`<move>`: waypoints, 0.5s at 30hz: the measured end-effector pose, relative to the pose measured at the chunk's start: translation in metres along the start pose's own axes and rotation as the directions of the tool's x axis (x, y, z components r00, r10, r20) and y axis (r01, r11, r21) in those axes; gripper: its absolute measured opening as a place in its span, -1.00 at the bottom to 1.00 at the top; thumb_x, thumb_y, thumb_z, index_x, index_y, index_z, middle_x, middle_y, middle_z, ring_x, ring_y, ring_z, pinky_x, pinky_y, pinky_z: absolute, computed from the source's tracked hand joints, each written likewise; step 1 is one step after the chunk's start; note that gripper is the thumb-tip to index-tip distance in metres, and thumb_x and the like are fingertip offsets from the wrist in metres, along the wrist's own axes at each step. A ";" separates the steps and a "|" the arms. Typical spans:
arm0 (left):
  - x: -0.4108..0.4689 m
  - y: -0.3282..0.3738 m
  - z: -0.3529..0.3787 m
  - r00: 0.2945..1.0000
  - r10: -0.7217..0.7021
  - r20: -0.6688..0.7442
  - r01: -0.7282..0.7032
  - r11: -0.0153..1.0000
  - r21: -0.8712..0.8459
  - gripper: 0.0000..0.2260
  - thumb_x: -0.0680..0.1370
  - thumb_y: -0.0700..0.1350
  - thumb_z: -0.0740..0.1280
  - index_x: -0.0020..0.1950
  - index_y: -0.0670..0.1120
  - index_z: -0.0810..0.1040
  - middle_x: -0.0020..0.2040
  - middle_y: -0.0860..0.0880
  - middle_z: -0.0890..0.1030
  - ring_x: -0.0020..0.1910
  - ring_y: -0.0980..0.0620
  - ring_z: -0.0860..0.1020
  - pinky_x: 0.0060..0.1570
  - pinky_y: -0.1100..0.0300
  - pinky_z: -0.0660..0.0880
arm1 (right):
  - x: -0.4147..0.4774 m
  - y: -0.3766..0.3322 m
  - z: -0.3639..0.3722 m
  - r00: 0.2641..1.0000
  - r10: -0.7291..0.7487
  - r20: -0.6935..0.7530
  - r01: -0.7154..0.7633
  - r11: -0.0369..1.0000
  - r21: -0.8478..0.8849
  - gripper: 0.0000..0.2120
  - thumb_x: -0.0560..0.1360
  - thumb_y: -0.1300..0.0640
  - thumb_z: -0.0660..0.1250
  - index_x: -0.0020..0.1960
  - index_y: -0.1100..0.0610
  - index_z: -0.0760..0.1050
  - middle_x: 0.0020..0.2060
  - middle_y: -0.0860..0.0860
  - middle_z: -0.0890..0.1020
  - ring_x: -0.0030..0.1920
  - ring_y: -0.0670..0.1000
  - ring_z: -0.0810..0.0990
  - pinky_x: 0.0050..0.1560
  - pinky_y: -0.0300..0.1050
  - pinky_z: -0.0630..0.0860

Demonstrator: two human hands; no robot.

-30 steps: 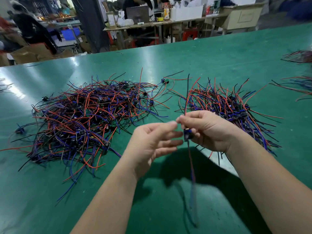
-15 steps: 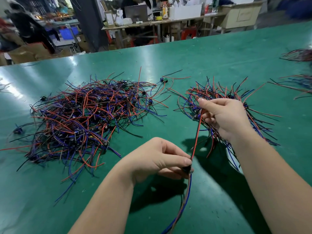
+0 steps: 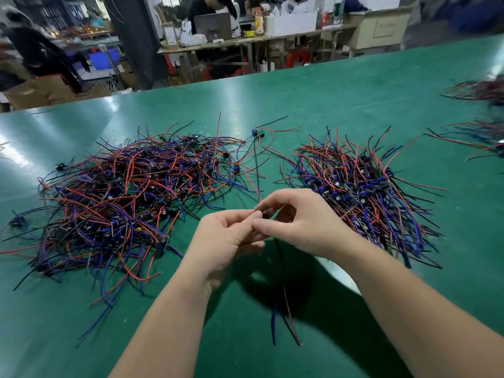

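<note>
Both hands meet above the green table (image 3: 341,105), just in front of me. My left hand (image 3: 226,241) and my right hand (image 3: 302,222) pinch the same small wired part, fingertips touching; the part itself is hidden between the fingers. Its wires (image 3: 281,290), blue, black and red, hang down from the hands toward me, and a red and a black lead run up from the fingers. A large tangled pile of wired parts (image 3: 128,195) lies to the left. A smaller pile (image 3: 362,186) lies to the right, just behind my right hand.
One loose wired part (image 3: 257,133) lies between the piles further back. More wire bundles (image 3: 480,118) sit at the table's right edge. Beyond the far edge are workbenches, boxes and people.
My right hand has come back from over the right pile to meet the left hand. The left hand has risen, and the wires now hang below both hands.
</note>
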State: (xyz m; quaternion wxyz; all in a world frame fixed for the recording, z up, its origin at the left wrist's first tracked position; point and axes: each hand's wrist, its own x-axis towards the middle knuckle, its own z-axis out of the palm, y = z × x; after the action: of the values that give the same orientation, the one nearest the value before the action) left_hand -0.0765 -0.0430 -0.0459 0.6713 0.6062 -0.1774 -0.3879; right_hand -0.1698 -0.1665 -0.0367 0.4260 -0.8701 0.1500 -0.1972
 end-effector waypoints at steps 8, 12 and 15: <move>-0.001 0.005 0.008 0.995 0.011 0.096 -0.006 0.998 -0.059 -0.75 0.61 -0.07 0.18 0.05 -0.17 0.60 -0.11 -0.08 0.70 -0.19 -0.02 0.68 -0.31 0.19 0.61 | -0.002 -0.001 -0.009 0.964 -0.132 -0.231 0.093 0.981 -0.172 -0.90 0.34 0.20 0.49 -0.14 0.12 0.65 -0.27 -0.04 0.63 -0.29 -0.12 0.56 -0.17 -0.29 0.50; 0.001 0.005 0.005 1.000 0.023 -0.016 -0.024 1.000 -0.012 -0.78 0.62 -0.10 0.19 0.01 -0.14 0.60 -0.06 -0.08 0.71 -0.16 -0.04 0.69 -0.24 0.15 0.63 | 0.003 0.006 -0.042 0.832 -0.108 -0.544 -0.091 0.940 -0.328 -0.90 0.34 0.19 0.44 -0.15 0.15 0.65 -0.25 0.03 0.66 -0.20 0.00 0.59 -0.07 -0.18 0.46; 0.004 0.003 0.002 0.980 0.076 -0.187 -0.053 0.991 0.126 -0.83 0.60 -0.16 0.25 -0.09 -0.08 0.63 -0.05 -0.10 0.70 -0.18 0.00 0.67 -0.20 0.15 0.57 | 0.003 0.021 -0.073 0.747 -0.004 -0.665 -0.300 0.890 -0.343 -0.83 0.33 0.19 0.41 -0.08 0.15 0.64 -0.21 0.09 0.67 -0.13 0.09 0.60 -0.08 -0.17 0.41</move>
State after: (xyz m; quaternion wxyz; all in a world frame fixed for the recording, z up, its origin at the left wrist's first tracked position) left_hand -0.0745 -0.0477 -0.0441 0.6596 0.6739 -0.1548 -0.2946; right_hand -0.2031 -0.2302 -0.0118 0.1596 -0.8037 0.3979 -0.4126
